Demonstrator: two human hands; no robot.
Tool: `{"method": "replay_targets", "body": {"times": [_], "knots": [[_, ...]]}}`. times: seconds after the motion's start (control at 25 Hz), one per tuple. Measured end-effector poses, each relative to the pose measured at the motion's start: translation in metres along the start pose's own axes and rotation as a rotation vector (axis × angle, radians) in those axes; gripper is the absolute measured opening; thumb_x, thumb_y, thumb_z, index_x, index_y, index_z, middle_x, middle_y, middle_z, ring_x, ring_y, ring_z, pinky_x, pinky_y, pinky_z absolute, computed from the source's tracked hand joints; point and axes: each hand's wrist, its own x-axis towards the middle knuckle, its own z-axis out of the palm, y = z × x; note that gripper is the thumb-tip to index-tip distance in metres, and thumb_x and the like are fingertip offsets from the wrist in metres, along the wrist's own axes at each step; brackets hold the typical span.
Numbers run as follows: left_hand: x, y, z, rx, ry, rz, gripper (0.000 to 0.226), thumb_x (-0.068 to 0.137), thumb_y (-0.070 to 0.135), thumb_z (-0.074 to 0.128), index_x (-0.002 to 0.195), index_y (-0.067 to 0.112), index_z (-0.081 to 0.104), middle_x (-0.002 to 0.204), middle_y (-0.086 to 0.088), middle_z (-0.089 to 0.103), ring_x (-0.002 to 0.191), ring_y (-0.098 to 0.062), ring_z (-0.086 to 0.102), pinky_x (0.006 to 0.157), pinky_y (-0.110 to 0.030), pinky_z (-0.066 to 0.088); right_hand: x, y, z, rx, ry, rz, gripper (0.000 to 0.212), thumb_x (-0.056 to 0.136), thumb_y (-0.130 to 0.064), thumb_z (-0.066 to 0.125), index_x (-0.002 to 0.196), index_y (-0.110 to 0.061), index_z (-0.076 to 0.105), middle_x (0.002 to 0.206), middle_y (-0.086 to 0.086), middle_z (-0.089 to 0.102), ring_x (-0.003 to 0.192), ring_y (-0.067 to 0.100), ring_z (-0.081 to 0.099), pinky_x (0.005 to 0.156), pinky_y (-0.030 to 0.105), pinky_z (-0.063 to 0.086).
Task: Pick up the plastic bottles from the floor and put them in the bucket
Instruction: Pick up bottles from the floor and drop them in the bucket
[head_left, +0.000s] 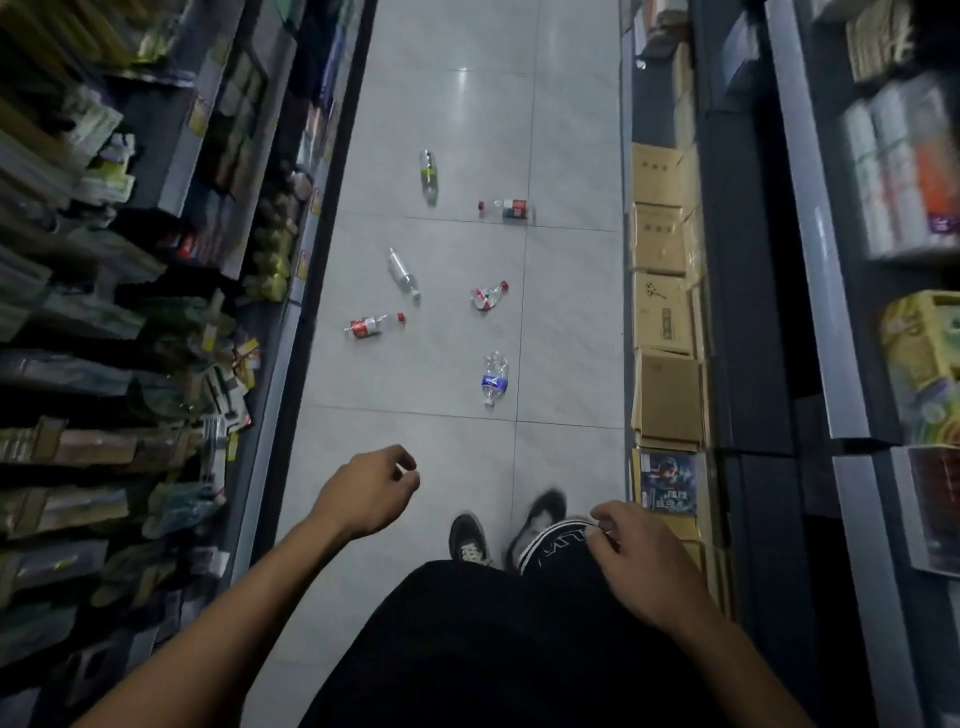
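Setting: a narrow shop aisle with a pale tiled floor (457, 130), stocked shelves (130, 312) on the person's left and a row of cardboard boxes (662, 322) along the right.
Left hand: the left hand (366, 491) hangs ahead of the body with fingers loosely curled and thumb near the fingertips; it holds nothing, and reads as a relaxed walking posture, not a grasp.
Right hand: the right hand (641, 564) sits lower and closer to the body, over the black shorts (467, 639), fingers likewise loosely bent and empty.
Nearest bottle: a crumpled clear bottle with a blue label (494, 378) lies on its side ahead of both hands, somewhat nearer the right one, well out of reach from standing height.
Other bottles: beyond the left hand lie a red-labelled bottle with a red cap (373, 326) and a plain clear bottle (402, 273); a crushed red-capped bottle (488, 297) lies farther ahead of the right hand; farthest off are a second red-labelled bottle (506, 209) and a green-labelled bottle (428, 176).
Scatter: all six lie flat and apart, so each probably needs its own pickup.
Bucket: not in view; its place cannot be told.
Feet: dark shoes (470, 538) point down the aisle, one blurred, suggesting a step toward the bottles.
Stage: judged as the approach, nothing collected yet.
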Motion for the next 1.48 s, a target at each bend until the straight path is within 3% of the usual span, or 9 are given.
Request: {"method": "replay_targets", "body": {"times": [0.4, 0.8, 0.96, 1.16, 1.32, 1.4, 1.48], "knots": [[0.119, 0.099, -0.062, 0.031, -0.024, -0.1, 0.027, 0.094, 0.043, 0.05, 0.114, 0.032, 0.065, 0.108, 0.008, 0.073, 0.093, -0.016, 0.067, 0.086, -0.038, 0.057, 0.194, 0.0, -0.114, -0.043, -0.074, -0.089, 0.035, 0.098, -0.043, 0.051, 0.124, -0.024, 0.064, 0.113, -0.008, 0.064, 0.104, 0.011, 0.06, 0.09, 0.036, 0.052], [0.181, 0.091, -0.125, -0.04, 0.003, -0.209, 0.033, 0.095, 0.046, 0.049, 0.119, 0.03, 0.065, 0.111, 0.007, 0.074, 0.096, -0.019, 0.067, 0.084, -0.037, 0.056, 0.336, -0.089, -0.145, -0.161, -0.276, -0.253, 0.035, 0.099, -0.044, 0.048, 0.123, -0.025, 0.064, 0.116, -0.008, 0.064, 0.106, 0.012, 0.061, 0.087, 0.035, 0.053], [0.242, 0.061, -0.159, -0.05, -0.07, -0.176, 0.033, 0.093, 0.047, 0.048, 0.117, 0.032, 0.064, 0.106, 0.009, 0.074, 0.094, -0.018, 0.066, 0.082, -0.037, 0.056, 0.38, -0.126, -0.119, -0.2, -0.319, -0.194, 0.034, 0.1, -0.044, 0.046, 0.123, -0.028, 0.063, 0.118, -0.01, 0.062, 0.106, 0.009, 0.057, 0.087, 0.034, 0.051], [0.347, 0.02, -0.178, -0.054, -0.157, -0.122, 0.032, 0.089, 0.048, 0.047, 0.112, 0.033, 0.064, 0.106, 0.007, 0.073, 0.095, -0.019, 0.067, 0.083, -0.038, 0.056, 0.452, -0.163, -0.058, -0.169, -0.349, -0.018, 0.023, 0.098, -0.041, 0.049, 0.106, -0.026, 0.063, 0.106, -0.006, 0.062, 0.102, 0.016, 0.06, 0.082, 0.034, 0.046], [0.457, -0.005, -0.143, -0.138, -0.168, -0.177, 0.024, 0.091, 0.046, 0.049, 0.103, 0.033, 0.065, 0.099, 0.009, 0.072, 0.091, -0.018, 0.065, 0.076, -0.035, 0.053, 0.526, -0.156, 0.019, -0.079, -0.352, 0.111, 0.02, 0.093, -0.043, 0.056, 0.107, -0.032, 0.063, 0.103, -0.011, 0.06, 0.088, 0.006, 0.06, 0.075, 0.026, 0.048], [0.528, -0.02, -0.1, -0.271, -0.112, -0.272, 0.015, 0.092, 0.039, 0.053, 0.095, 0.032, 0.066, 0.093, 0.011, 0.071, 0.086, -0.016, 0.065, 0.069, -0.031, 0.047, 0.577, -0.135, 0.082, -0.036, -0.338, 0.139, 0.017, 0.089, -0.041, 0.059, 0.103, -0.034, 0.066, 0.096, -0.015, 0.056, 0.074, -0.002, 0.057, 0.068, 0.014, 0.046], [0.604, -0.031, -0.034, -0.461, -0.033, -0.413, 0.015, 0.093, 0.034, 0.054, 0.085, 0.029, 0.065, 0.083, 0.012, 0.07, 0.08, -0.014, 0.065, 0.065, -0.028, 0.045, 0.636, -0.099, 0.166, 0.035, -0.397, 0.196, 0.024, 0.088, -0.035, 0.061, 0.11, -0.027, 0.068, 0.087, -0.013, 0.06, 0.074, -0.002, 0.058, 0.069, 0.017, 0.049]]}}
